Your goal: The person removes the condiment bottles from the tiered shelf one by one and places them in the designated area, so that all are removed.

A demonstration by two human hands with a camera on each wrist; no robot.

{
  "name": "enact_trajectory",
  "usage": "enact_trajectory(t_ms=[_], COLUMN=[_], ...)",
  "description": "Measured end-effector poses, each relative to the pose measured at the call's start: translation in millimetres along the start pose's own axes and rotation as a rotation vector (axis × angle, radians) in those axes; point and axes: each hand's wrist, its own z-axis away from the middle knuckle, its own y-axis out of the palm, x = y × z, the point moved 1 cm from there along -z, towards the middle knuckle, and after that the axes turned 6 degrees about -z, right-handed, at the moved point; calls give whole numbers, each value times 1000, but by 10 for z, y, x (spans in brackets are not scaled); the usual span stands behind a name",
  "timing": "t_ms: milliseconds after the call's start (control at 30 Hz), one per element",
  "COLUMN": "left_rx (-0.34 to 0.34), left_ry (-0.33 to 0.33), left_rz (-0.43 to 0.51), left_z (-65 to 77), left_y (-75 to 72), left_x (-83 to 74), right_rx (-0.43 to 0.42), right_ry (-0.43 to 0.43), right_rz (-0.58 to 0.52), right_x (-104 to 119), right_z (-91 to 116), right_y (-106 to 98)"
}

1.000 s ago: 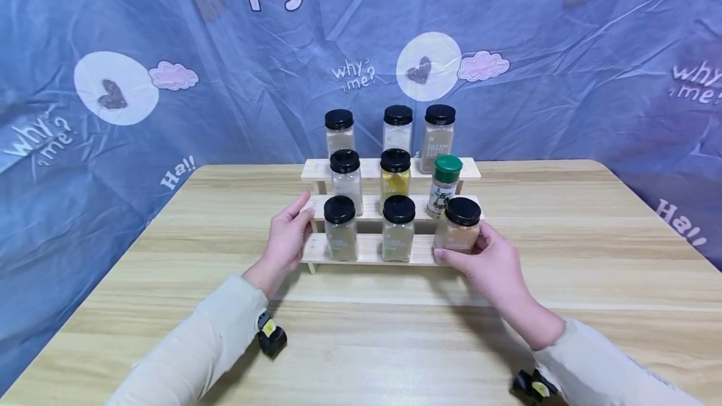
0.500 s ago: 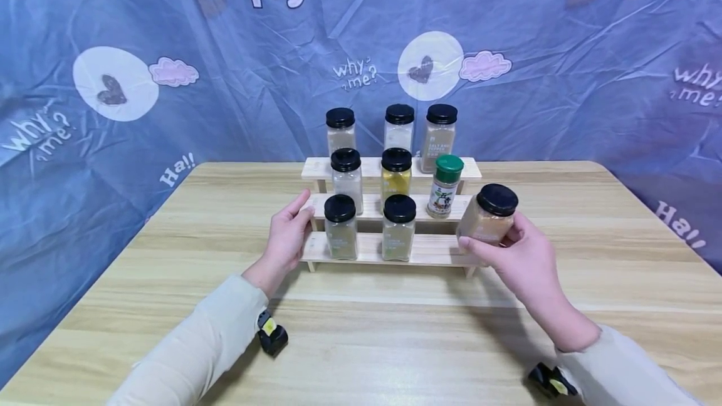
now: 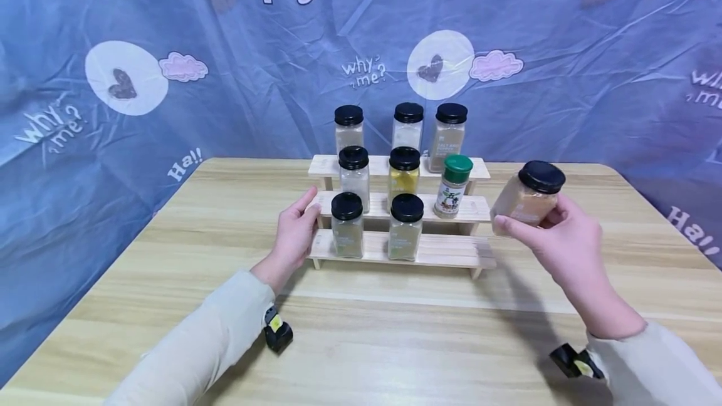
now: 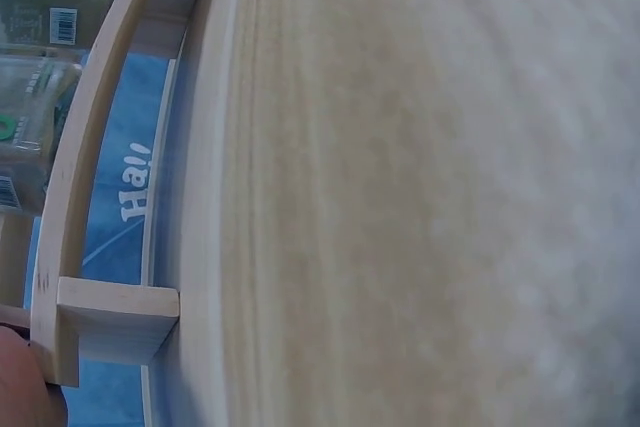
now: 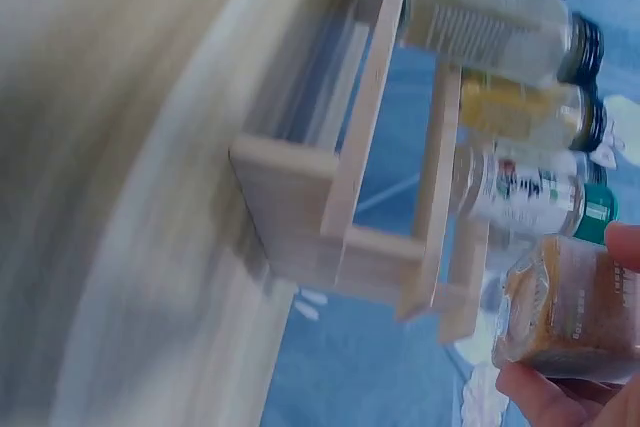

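Note:
My right hand [image 3: 570,249] grips a spice jar [image 3: 527,202] with a black lid and orange-brown powder, raised off to the right of the wooden spice rack [image 3: 445,249]. Thumb in front and fingers behind, the jar leans slightly; its clear base shows in the right wrist view. At the rack's left end, my left hand [image 3: 296,234] holds the side, thumb by the middle shelf. Two black-lidded jars, one left [image 3: 347,227] and one central [image 3: 405,229], stand on the bottom shelf, whose right part is bare. A green-capped shaker [image 3: 453,187] is on the middle shelf's right.
Also on the middle shelf are a pale jar [image 3: 354,180] and a yellow-powder jar [image 3: 403,180]. Three black-lidded jars, including a brownish one [image 3: 448,143], line the top shelf. The light wood table [image 3: 361,337] ends at a blue printed cloth [image 3: 282,99] behind.
The right hand has lifted the orange-brown spice jar from the bottom shelf's right end and carried it up and to the right. The left hand stays at the rack's side.

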Motion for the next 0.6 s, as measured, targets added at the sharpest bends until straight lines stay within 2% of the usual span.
enact_trajectory(t_ms=[133, 333, 600], left_rx=[-2, 3, -1], left_ry=[-5, -13, -4], left_rz=[-32, -49, -42], left_z=[15, 20, -4], left_y=[-9, -14, -7], left_x=[-5, 0, 9], right_rx=[-10, 31, 69], right_ry=[22, 40, 90], right_rz=[21, 57, 101], right_x=[-75, -242, -435], right_z=[-107, -287, -517], right_y=[-60, -117, -55])
